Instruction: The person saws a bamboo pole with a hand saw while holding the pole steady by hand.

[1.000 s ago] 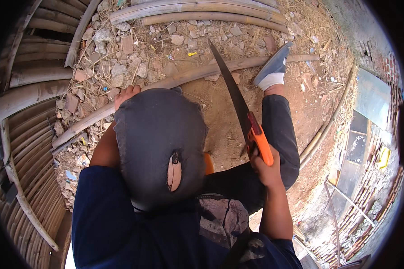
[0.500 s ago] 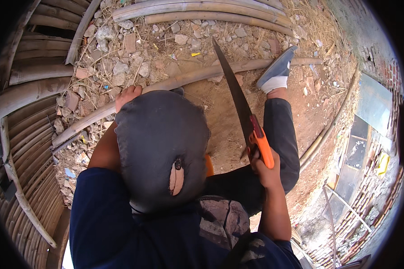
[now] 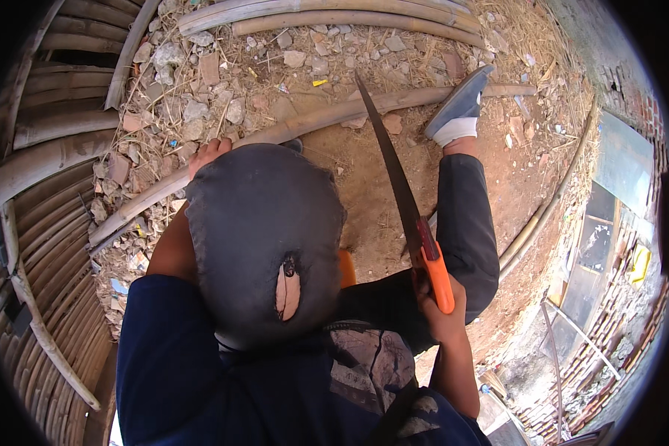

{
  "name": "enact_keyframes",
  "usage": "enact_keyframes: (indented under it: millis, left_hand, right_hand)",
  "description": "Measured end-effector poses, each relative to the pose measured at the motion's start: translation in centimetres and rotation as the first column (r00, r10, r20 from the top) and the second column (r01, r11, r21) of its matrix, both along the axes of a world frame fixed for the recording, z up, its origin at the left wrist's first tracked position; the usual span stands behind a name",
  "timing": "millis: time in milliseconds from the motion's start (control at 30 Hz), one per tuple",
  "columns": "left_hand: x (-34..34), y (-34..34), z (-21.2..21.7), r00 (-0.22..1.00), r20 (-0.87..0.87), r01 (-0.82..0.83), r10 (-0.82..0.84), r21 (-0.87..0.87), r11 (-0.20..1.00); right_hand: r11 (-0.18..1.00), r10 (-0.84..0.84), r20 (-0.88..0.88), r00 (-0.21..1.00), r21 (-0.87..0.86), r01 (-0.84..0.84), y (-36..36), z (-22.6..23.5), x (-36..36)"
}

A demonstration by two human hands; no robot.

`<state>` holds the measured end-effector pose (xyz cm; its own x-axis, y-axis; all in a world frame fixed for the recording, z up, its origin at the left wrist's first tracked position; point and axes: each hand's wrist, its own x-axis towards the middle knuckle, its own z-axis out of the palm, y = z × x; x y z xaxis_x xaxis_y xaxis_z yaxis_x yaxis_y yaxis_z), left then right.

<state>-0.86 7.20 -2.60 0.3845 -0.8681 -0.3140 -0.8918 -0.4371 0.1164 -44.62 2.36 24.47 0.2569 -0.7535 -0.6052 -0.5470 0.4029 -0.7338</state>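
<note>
My right hand (image 3: 444,306) is wrapped round the orange handle of a hand saw (image 3: 392,160). Its long dark blade points away from me and crosses over a long bamboo pole (image 3: 334,117) near the blade's tip. Whether blade and pole touch, I cannot tell. The pole lies across the ground in front of me. On its left part rests my left hand (image 3: 209,154), with the fingers bent over it; the thumb side is partly hidden. A large dark rounded shape (image 3: 264,223) with a slit covers the middle of the view, hiding part of the pole.
Stones and dry straw (image 3: 193,111) cover the ground beyond the pole. More bamboo poles (image 3: 334,16) lie at the far side. A bamboo slat wall (image 3: 52,275) stands left, a brick wall (image 3: 617,357) right. My right shoe (image 3: 459,104) is beside the pole.
The saw has slid back toward me, its handle and my right hand lower in the view. My left hand stays at the same place on the pole.
</note>
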Motion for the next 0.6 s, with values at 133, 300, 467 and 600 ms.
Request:
enact_keyframes:
  millis: [133,300,467,600]
  left_hand:
    - [0.3,0.7,-2.6,0.998,0.055,-0.022,0.019,0.039,0.999]
    - [-1.6,-1.2,4.5,1.000,0.009,-0.021,0.022,-0.017,1.000]
    - [0.1,-0.3,0.0,0.999,0.009,-0.038,0.037,0.067,0.997]
    - [-0.1,0.9,-0.4,0.999,0.034,0.039,-0.036,-0.097,0.994]
  right_hand:
    - [0.995,-0.059,-0.039,0.997,0.072,0.062,-2.8,-0.5,1.2]
    - [0.998,0.058,-0.006,0.998,0.005,-0.058,-6.0,-5.8,3.0]
    - [0.999,-0.009,-0.006,1.000,0.048,0.009,-2.2,-0.9,-0.2]
    - [0.994,-0.057,0.079,0.995,0.101,0.049,-3.5,-2.5,0.3]
